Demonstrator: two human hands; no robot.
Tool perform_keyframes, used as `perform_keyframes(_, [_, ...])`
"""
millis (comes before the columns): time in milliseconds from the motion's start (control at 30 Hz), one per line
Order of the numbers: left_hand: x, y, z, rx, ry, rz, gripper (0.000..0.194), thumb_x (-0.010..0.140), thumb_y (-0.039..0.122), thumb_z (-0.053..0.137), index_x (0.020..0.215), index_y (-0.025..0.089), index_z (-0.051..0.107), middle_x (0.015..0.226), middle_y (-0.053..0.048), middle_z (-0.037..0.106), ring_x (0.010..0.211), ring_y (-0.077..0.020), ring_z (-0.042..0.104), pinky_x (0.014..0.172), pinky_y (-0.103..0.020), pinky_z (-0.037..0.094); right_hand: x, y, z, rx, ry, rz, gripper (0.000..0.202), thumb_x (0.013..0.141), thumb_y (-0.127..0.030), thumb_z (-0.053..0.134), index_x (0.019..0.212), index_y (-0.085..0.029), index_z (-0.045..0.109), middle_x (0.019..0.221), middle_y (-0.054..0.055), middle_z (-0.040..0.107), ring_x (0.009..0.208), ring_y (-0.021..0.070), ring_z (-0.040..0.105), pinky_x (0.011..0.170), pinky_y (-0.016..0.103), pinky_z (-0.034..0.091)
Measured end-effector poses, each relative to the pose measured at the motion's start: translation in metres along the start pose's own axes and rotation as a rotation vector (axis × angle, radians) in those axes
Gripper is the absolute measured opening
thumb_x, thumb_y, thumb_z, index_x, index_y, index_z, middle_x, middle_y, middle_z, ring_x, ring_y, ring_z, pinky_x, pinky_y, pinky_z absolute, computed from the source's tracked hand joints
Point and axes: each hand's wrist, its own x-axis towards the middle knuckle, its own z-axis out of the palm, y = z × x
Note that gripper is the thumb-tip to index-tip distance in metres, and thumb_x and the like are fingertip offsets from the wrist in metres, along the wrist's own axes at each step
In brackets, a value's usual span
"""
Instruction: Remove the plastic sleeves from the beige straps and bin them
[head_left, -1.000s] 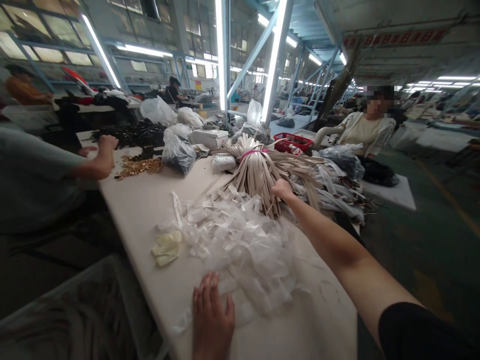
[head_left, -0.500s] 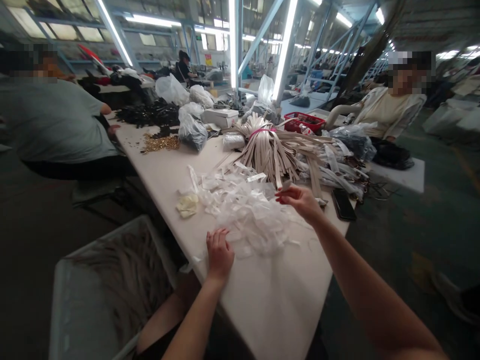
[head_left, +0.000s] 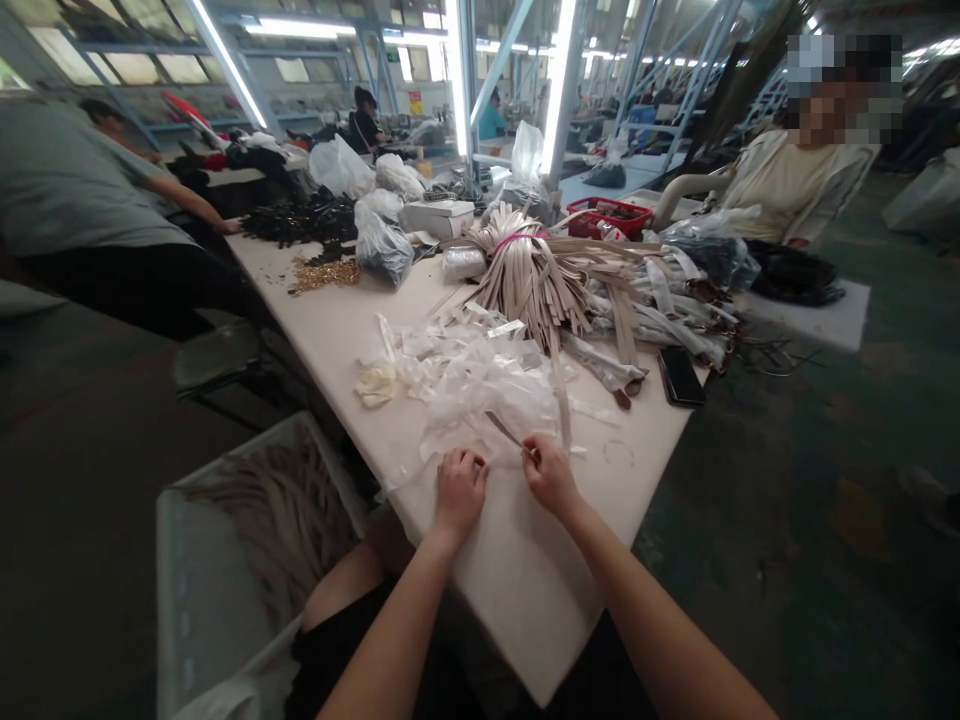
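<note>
My right hand (head_left: 551,475) is closed in a pinch on a grey-beige strap (head_left: 506,430), whose free end points up and left over a heap of clear plastic sleeves (head_left: 487,375). My left hand (head_left: 461,490) rests at the near side of that heap, its fingers curled together; whatever they may hold is hidden. Thin clear film lies beside its fingertips. Beyond the heap stands a fanned bundle of similar straps (head_left: 525,280), tied with a pink band. One strap (head_left: 564,405) trails from the bundle toward my right hand.
A black phone (head_left: 681,377) and plastic-wrapped straps (head_left: 682,325) lie to the right. A crumpled yellowish piece (head_left: 375,385) and gold-coloured bits (head_left: 322,273) are at left. A bin (head_left: 176,590) of straps stands below the table's left edge. Co-workers are at both sides.
My right hand has come back from the bundle toward my left hand, now with a strap in its fingers. My left hand has shifted slightly right. The left co-worker has risen from the stool.
</note>
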Motion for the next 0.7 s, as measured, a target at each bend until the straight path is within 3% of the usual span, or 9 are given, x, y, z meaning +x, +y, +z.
perform_keyframes(133, [0.0, -0.003, 0.003, -0.049, 0.028, 0.049, 0.012, 0.092, 0.026, 0.055, 0.099, 0.02, 0.063, 0.105, -0.009, 0.063, 0.106, -0.0265, 0.056, 0.096, -0.041, 0.042, -0.003, 0.011, 0.009, -0.045, -0.02, -0.068, 0.04, 0.085, -0.02, 0.055, 0.125, -0.024, 0.061, 0.117, 0.009, 0.063, 0.103, 0.0238, 0.064, 0.089, 0.035, 0.051])
perform_keyframes(200, [-0.002, -0.005, 0.004, -0.056, 0.098, 0.028, 0.015, 0.091, 0.024, 0.054, 0.104, 0.02, 0.061, 0.108, -0.01, 0.063, 0.109, -0.0261, 0.056, 0.099, -0.041, 0.042, -0.003, 0.013, 0.012, -0.084, -0.022, -0.038, 0.044, 0.088, -0.023, 0.054, 0.132, -0.026, 0.057, 0.124, 0.011, 0.06, 0.11, 0.0253, 0.062, 0.091, 0.037, 0.051])
perform_keyframes(333, [0.0, -0.008, 0.007, 0.085, 0.363, -0.166, 0.036, 0.089, 0.019, 0.05, 0.124, 0.016, 0.053, 0.13, -0.016, 0.056, 0.129, -0.0303, 0.047, 0.111, -0.05, 0.032, -0.002, 0.014, 0.014, -0.167, -0.125, -0.01, 0.038, 0.089, -0.025, 0.055, 0.127, -0.028, 0.06, 0.126, 0.011, 0.059, 0.1, 0.0255, 0.065, 0.084, 0.035, 0.052])
perform_keyframes(467, [0.008, -0.013, 0.014, 0.187, 0.407, -0.301, 0.054, 0.086, 0.016, 0.049, 0.14, 0.013, 0.042, 0.143, -0.019, 0.046, 0.14, -0.0343, 0.033, 0.116, -0.059, 0.017, 0.001, 0.012, 0.01, -0.264, -0.259, -0.057, 0.03, 0.088, -0.019, 0.056, 0.116, -0.027, 0.066, 0.112, 0.009, 0.064, 0.088, 0.0226, 0.067, 0.078, 0.03, 0.049])
perform_keyframes(567, [0.01, -0.017, 0.016, 0.175, 0.372, -0.335, 0.035, 0.088, 0.02, 0.049, 0.121, 0.013, 0.058, 0.12, -0.018, 0.06, 0.123, -0.033, 0.049, 0.113, -0.058, 0.023, 0.003, 0.012, 0.004, -0.293, -0.304, -0.1, 0.025, 0.087, -0.012, 0.053, 0.1, -0.025, 0.07, 0.103, 0.007, 0.065, 0.084, 0.0203, 0.066, 0.076, 0.028, 0.047])
perform_keyframes(633, [0.009, -0.021, 0.011, 0.14, 0.332, -0.323, 0.022, 0.09, 0.025, 0.048, 0.1, 0.015, 0.065, 0.103, -0.015, 0.065, 0.108, -0.0308, 0.057, 0.107, -0.054, 0.033, 0.005, 0.014, -0.001, -0.273, -0.259, -0.105, 0.026, 0.084, -0.009, 0.055, 0.098, -0.024, 0.071, 0.103, 0.007, 0.065, 0.085, 0.02, 0.065, 0.077, 0.027, 0.046])
perform_keyframes(700, [0.006, -0.027, -0.001, 0.089, 0.321, -0.341, 0.021, 0.091, 0.03, 0.048, 0.09, 0.017, 0.064, 0.093, -0.013, 0.066, 0.096, -0.0289, 0.06, 0.097, -0.047, 0.042, 0.009, 0.017, -0.007, -0.244, -0.167, -0.08, 0.027, 0.082, -0.009, 0.056, 0.098, -0.024, 0.072, 0.102, 0.007, 0.066, 0.086, 0.0206, 0.065, 0.077, 0.027, 0.047])
